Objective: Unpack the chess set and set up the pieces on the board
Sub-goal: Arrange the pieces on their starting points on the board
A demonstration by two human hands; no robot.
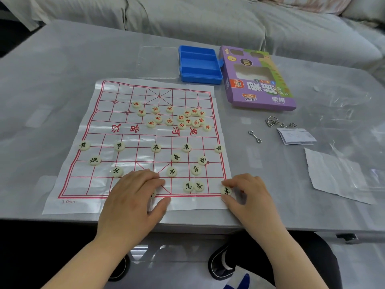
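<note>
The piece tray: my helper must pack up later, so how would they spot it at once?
Start at the red-lined chess board. Beyond its far edge lie a clear lid and a purple box; the tray sits between them. It alone is bright blue, with three empty compartments.

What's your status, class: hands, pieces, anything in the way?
Right hand pinches corner piece. Left hand over half-hidden piece, grip unclear. Red pieces heaped unsorted, far half of board. Nothing in the way.
</note>
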